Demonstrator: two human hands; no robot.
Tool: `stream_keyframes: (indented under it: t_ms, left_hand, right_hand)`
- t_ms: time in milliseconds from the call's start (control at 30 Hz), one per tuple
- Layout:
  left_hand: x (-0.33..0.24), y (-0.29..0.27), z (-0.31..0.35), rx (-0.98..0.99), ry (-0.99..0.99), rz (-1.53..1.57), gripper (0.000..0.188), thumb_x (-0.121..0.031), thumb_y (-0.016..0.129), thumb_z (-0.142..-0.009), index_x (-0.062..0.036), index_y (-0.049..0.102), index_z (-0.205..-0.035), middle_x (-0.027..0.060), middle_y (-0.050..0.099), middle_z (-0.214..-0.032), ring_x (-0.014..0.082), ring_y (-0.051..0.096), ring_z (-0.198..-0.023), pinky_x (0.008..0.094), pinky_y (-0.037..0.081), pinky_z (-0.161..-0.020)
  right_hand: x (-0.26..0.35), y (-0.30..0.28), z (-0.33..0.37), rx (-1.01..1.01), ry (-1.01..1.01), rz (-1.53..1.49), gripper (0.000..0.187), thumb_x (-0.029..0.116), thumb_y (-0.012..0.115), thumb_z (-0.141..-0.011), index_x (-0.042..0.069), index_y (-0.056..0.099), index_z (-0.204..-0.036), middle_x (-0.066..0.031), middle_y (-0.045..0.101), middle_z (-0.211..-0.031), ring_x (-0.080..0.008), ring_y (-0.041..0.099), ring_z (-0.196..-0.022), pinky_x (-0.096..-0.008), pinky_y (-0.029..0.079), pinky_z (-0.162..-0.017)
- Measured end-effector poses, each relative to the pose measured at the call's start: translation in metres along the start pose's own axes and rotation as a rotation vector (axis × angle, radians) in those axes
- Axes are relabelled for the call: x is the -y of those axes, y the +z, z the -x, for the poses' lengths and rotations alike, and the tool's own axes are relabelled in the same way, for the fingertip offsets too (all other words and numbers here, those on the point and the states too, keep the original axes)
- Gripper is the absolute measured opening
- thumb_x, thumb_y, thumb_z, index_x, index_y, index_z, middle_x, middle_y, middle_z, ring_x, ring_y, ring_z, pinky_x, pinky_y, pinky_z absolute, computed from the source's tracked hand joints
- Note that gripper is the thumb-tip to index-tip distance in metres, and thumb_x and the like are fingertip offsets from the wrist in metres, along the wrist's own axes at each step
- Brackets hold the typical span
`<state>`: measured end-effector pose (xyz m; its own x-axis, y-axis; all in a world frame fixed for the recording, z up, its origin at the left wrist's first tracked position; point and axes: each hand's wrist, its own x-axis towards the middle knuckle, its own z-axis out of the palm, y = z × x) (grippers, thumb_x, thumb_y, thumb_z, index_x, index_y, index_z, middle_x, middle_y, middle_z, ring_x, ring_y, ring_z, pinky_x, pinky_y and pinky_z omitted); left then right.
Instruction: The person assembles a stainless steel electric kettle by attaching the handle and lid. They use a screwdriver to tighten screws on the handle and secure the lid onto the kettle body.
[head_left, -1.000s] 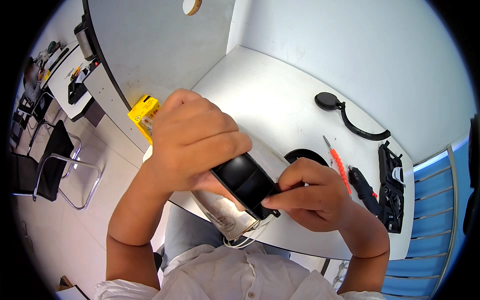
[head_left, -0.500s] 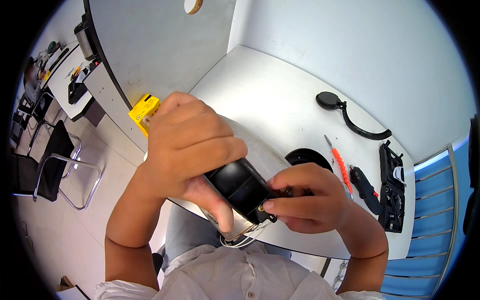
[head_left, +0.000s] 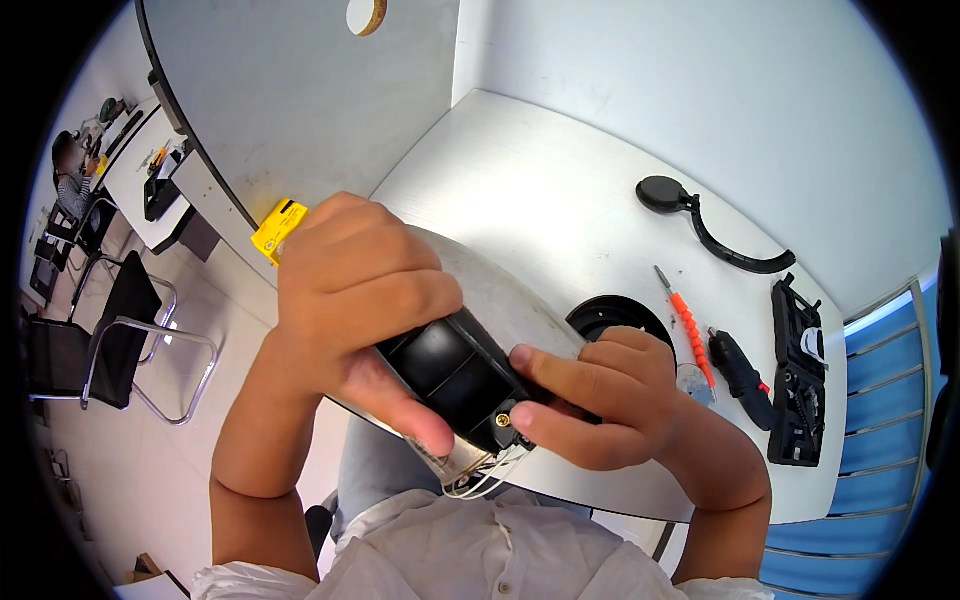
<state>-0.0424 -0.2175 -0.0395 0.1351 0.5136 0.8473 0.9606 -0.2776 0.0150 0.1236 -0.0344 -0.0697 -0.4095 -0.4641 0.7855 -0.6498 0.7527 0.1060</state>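
My left hand [head_left: 365,285] is wrapped round a black plastic handle housing [head_left: 440,362], its thumb along the near side and its fingers over the far side. The housing's hollow, ribbed inside faces up. At its near right end sits a brass-coloured screw [head_left: 503,420]. My right hand [head_left: 615,400] pinches that end, thumb beside the screw and index finger on the housing's edge; its other fingers are curled and partly hidden. Beneath the housing lies a silvery metal body [head_left: 490,275], kettle-like, mostly covered by my hands. Thin white wires [head_left: 490,485] hang from its near end.
A black round dish [head_left: 600,312] lies behind my right hand. Further right are an orange-handled screwdriver [head_left: 686,318], a black power screwdriver [head_left: 738,368] and an open black tool case [head_left: 800,415]. A round black lid with a curved strip [head_left: 662,194] lies at the back. A yellow box [head_left: 277,228] stands left.
Both hands and the housing have shifted slightly left in the view. My right index finger and thumb have spread a little, and the screw shows more fully. The grip of my left hand is unchanged.
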Motion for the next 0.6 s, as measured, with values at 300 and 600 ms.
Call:
stream_keyframes:
  t_ms: [300,600]
  left_hand:
    - [0.0066,0.0026,-0.0031,-0.005,0.057,0.03,0.068,-0.074,0.072,-0.053,-0.0085,0.061,-0.07,0.0007,0.053,-0.064,0.0182,0.05,-0.054,0.0306,0.034,-0.051]
    - [0.0091,0.004,-0.0042,0.011,0.059,0.042,0.069,-0.074,0.072,-0.051,-0.0085,0.061,-0.071,0.0005,0.055,-0.064,0.0182,0.051,-0.054,0.0303,0.035,-0.051]
  right_hand:
    - [-0.0013,0.0045,0.0052,-0.078,0.031,-0.034,0.031,0.009,0.07,-0.079,0.01,0.055,-0.105,-0.0137,0.071,-0.092,-0.0111,0.042,-0.049,-0.0241,0.031,-0.045]
    - [-0.002,0.0057,0.0069,-0.112,0.044,-0.021,0.03,0.009,0.071,-0.077,0.01,0.056,-0.104,-0.0122,0.07,-0.091,-0.0105,0.044,-0.049,-0.0232,0.031,-0.045]
